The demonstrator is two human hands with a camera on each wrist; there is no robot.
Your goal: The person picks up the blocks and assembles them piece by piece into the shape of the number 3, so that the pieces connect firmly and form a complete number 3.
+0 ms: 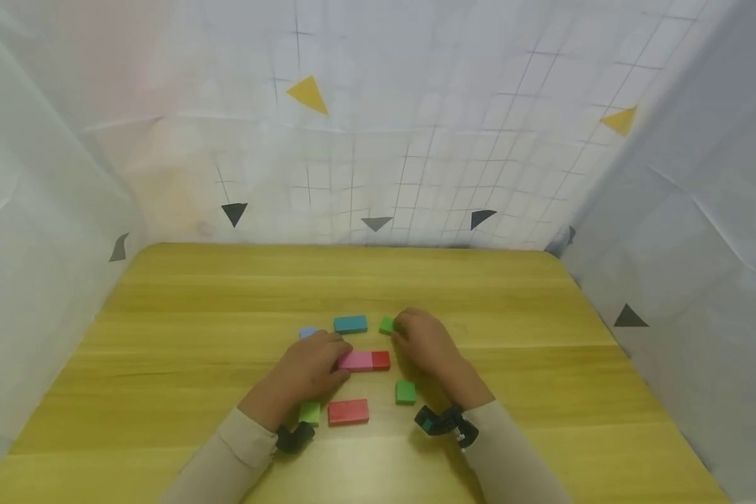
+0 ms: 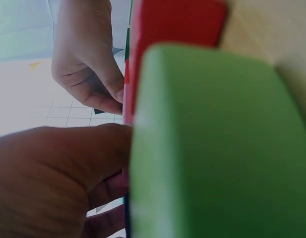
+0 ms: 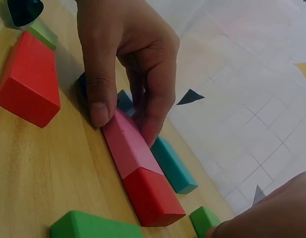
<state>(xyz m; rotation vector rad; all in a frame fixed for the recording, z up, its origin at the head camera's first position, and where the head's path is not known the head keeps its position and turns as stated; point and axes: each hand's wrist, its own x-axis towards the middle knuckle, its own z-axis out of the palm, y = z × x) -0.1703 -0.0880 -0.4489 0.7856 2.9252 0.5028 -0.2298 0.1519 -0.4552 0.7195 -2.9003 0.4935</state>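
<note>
My left hand (image 1: 309, 369) pinches a pink block (image 1: 356, 361), thumb on its near side and fingers on the far side. A short red block (image 1: 381, 360) sits end to end with the pink one, flush against it in the right wrist view. My right hand (image 1: 425, 341) has its fingertips on a small green block (image 1: 386, 325) behind the row, gripping its right end. In the right wrist view that green block (image 3: 204, 220) partly shows beside the thumb. Beyond the left hand lie a teal block (image 1: 350, 324) and a partly covered blue block (image 1: 308, 332).
Nearer me on the wooden table (image 1: 510, 308) lie a longer red block (image 1: 348, 412), a green block (image 1: 406, 393) and a light green block (image 1: 309, 413) partly under the left wrist. White sheeting (image 1: 378, 182) with triangles walls the back and sides. Both wrists carry black camera mounts.
</note>
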